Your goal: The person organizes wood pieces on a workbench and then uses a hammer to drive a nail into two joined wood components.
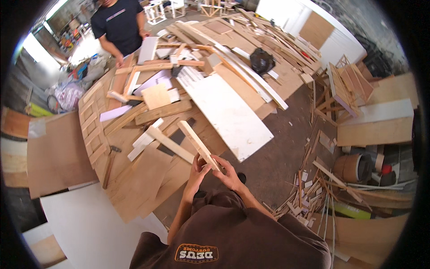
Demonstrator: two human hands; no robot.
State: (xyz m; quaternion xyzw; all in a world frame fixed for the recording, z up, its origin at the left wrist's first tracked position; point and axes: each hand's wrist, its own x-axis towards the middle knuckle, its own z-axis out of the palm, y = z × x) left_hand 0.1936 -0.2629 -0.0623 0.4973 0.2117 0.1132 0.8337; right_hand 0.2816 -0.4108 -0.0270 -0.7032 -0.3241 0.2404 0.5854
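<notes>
A pale strip of wood (193, 138) is held between both my hands at its near end, just in front of my body, its far end pointing up and left over the worktable (134, 193). My left hand (197, 174) closes on it from the left, thumb along its side. From the right, my right hand (227, 174) pinches the same end. Another wood strip (170, 144) lies on the table just left of it, beside a white strip (144, 141). Right of the strip lies a long white board (228, 116).
Wood offcuts, a thick block (163, 112) and a square plywood piece (156, 96) crowd the table. A hammer (115, 148) lies at its left edge. A black plastic bag (262, 60) sits farther back. Another person (118, 27) stands across the table. Scraps (295, 206) litter the floor at right.
</notes>
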